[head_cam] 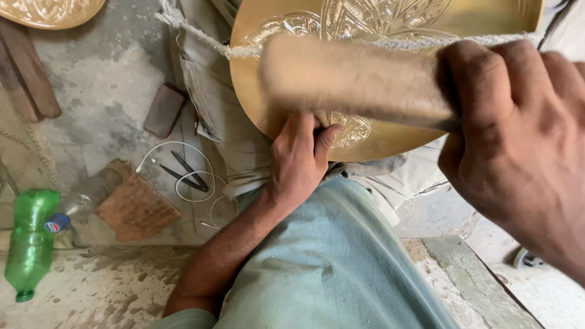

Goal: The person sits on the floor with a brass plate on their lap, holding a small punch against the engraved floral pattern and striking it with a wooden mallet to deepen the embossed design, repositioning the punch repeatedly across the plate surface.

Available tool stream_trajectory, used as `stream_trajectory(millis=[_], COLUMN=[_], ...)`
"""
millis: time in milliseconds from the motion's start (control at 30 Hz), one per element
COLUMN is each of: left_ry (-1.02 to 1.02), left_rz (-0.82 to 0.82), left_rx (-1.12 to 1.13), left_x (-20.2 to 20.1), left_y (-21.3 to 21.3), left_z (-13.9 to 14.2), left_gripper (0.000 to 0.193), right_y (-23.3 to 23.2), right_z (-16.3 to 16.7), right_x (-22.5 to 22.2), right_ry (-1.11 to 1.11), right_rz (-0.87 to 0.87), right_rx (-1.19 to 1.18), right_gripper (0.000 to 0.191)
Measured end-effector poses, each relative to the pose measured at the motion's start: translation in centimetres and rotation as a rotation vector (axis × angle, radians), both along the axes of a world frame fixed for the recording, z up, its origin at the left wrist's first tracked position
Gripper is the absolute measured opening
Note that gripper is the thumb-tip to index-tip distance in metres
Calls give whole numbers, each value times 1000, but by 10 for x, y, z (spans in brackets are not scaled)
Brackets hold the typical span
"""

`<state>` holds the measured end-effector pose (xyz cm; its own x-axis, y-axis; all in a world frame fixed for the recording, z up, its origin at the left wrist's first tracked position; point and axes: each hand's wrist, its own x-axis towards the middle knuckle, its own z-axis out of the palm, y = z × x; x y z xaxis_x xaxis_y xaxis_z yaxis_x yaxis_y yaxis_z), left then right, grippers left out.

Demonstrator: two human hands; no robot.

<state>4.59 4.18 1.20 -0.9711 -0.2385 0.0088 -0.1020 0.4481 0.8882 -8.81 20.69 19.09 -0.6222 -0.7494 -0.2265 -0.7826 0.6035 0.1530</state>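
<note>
A round brass plate (487, 15) with an embossed leaf pattern rests against my lap, tied across by a frayed white rope (201, 38). My left hand (298, 158) presses against the plate's lower rim, fingers closed on a small tool that is mostly hidden. My right hand (518, 140) grips a thick wooden mallet (353, 79), which is blurred and held across the plate's face, just above my left hand.
A green plastic bottle (30, 240) lies at the left on the dusty concrete floor. Nearby are a brick (135, 207), a wooden block (164, 109), dark pliers (187, 173) with a white cable, wooden sticks (27, 73) and another brass plate (49, 11).
</note>
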Motion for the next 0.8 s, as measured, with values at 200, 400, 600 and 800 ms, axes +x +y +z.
stream_trajectory(millis=[200,400,600,800], left_ry=[2,-59,-124,-193], left_rz=[-226,-490,-726,-950], left_rx=[80,71,213,57], left_x=[-20,-43,-64,-80], left_y=[-13,-22,-28,-25], left_z=[10,16,27,33], left_gripper=[39,35,36,32], right_y=[33,55,74,76], right_z=[-9,-20,-54,-78], right_x=[20,54,98,147], right_ry=[-187,-115,-136,-102], right_rz=[-412,-535,-816,-926], right_rx=[-121,-125,-356,-504], right_gripper=[48,42,38,48])
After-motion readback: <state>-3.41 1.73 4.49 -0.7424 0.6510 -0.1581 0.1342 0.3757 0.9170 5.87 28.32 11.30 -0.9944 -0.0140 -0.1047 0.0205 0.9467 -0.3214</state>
